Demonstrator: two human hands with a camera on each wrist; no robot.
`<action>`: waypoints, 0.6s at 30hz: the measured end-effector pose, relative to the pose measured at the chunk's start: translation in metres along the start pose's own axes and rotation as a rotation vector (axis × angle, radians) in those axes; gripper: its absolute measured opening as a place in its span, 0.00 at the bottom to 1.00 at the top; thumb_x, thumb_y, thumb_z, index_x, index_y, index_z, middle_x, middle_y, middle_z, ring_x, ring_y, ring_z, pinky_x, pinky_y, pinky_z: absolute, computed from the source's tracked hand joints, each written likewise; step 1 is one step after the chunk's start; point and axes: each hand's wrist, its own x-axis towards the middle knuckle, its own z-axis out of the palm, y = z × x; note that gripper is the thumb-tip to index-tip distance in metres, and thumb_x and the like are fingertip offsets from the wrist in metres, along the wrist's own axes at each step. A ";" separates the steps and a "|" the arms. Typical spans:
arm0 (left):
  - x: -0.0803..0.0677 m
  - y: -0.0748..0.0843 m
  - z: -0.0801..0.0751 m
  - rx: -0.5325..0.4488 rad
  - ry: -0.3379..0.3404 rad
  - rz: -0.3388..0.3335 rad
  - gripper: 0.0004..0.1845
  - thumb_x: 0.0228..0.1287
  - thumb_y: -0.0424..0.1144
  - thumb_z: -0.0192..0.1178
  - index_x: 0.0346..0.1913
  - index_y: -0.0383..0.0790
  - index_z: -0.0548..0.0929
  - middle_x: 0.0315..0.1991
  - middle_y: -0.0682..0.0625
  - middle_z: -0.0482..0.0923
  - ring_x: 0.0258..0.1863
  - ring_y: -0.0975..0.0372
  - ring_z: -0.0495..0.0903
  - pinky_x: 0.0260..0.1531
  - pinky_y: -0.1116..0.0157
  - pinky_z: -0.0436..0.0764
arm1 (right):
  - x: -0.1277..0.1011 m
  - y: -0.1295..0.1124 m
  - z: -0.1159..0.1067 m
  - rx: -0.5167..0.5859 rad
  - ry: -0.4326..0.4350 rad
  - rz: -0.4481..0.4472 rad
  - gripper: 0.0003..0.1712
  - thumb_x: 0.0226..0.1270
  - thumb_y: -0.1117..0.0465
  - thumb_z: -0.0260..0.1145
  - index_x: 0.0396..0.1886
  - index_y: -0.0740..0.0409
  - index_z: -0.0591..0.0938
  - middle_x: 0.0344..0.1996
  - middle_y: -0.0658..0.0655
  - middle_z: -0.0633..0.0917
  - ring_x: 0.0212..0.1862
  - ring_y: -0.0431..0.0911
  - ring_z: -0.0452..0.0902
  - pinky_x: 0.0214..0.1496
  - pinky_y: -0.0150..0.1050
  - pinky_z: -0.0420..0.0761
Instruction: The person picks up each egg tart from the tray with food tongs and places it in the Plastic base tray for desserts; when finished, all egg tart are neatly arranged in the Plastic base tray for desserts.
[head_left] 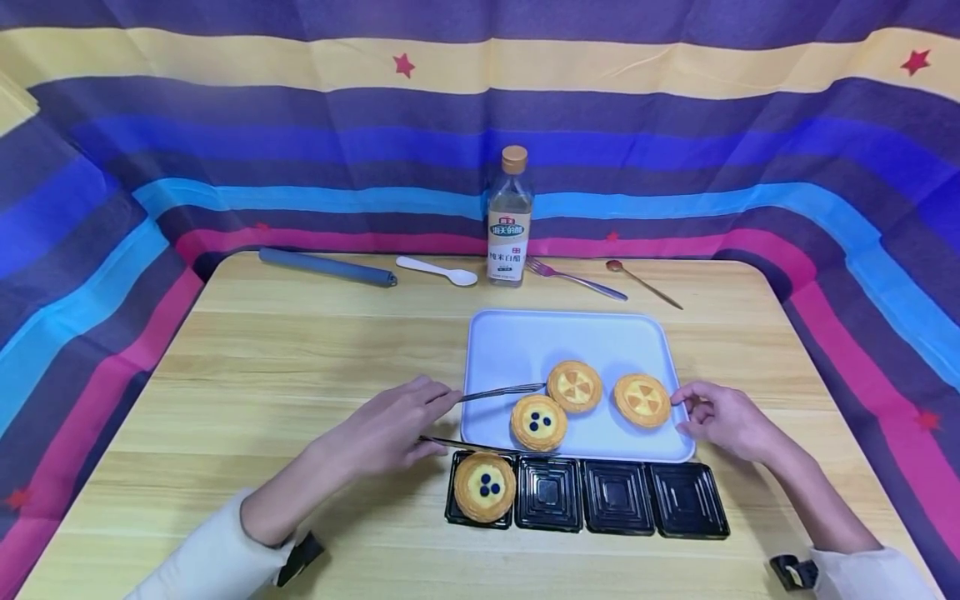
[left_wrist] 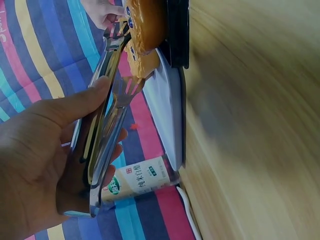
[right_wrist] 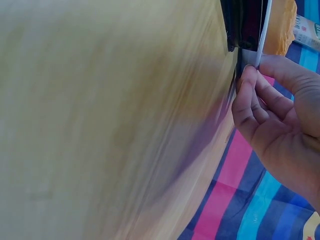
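Note:
My left hand grips metal tongs, thumb on one side and fingers on the other. In the head view, the spread arms of the tongs reach to either side of a blueberry-topped egg tart on the lilac tray. A tart with wedge-shaped toppings touches it from behind, and a similar tart sits apart to the right. Another blueberry-topped tart lies in the leftmost black square holder. My right hand pinches the tray's right edge between thumb and fingers.
Several black square holders form a row along the tray's near side. Behind the tray stand a vinegar bottle and, lying flat, a grey-blue stick, a white spoon, a fork and a thin small-headed spoon.

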 end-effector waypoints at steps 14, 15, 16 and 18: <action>0.001 0.001 -0.001 0.011 0.021 0.013 0.33 0.52 0.46 0.70 0.61 0.35 0.75 0.50 0.49 0.81 0.47 0.61 0.77 0.49 0.65 0.80 | 0.001 0.001 -0.001 -0.018 0.008 -0.012 0.19 0.52 0.69 0.70 0.46 0.64 0.78 0.25 0.52 0.80 0.27 0.35 0.71 0.24 0.29 0.72; 0.001 0.001 -0.001 0.012 0.021 0.013 0.33 0.53 0.46 0.70 0.61 0.35 0.75 0.50 0.49 0.81 0.47 0.61 0.76 0.49 0.65 0.80 | 0.000 0.001 -0.001 -0.016 0.008 -0.010 0.19 0.52 0.69 0.70 0.46 0.64 0.78 0.25 0.52 0.80 0.27 0.35 0.71 0.24 0.29 0.72; 0.002 0.000 -0.001 0.011 0.022 0.014 0.33 0.53 0.46 0.70 0.60 0.35 0.75 0.50 0.49 0.81 0.47 0.61 0.76 0.49 0.65 0.80 | 0.000 0.001 -0.001 -0.015 0.008 -0.010 0.19 0.52 0.69 0.70 0.46 0.64 0.78 0.25 0.52 0.80 0.26 0.35 0.71 0.24 0.29 0.72; 0.002 0.000 -0.001 0.008 0.023 0.018 0.33 0.53 0.46 0.69 0.60 0.36 0.75 0.50 0.49 0.81 0.47 0.61 0.76 0.49 0.65 0.80 | 0.000 0.001 -0.001 -0.014 0.007 -0.009 0.19 0.52 0.69 0.70 0.46 0.64 0.78 0.25 0.52 0.79 0.26 0.35 0.71 0.24 0.29 0.72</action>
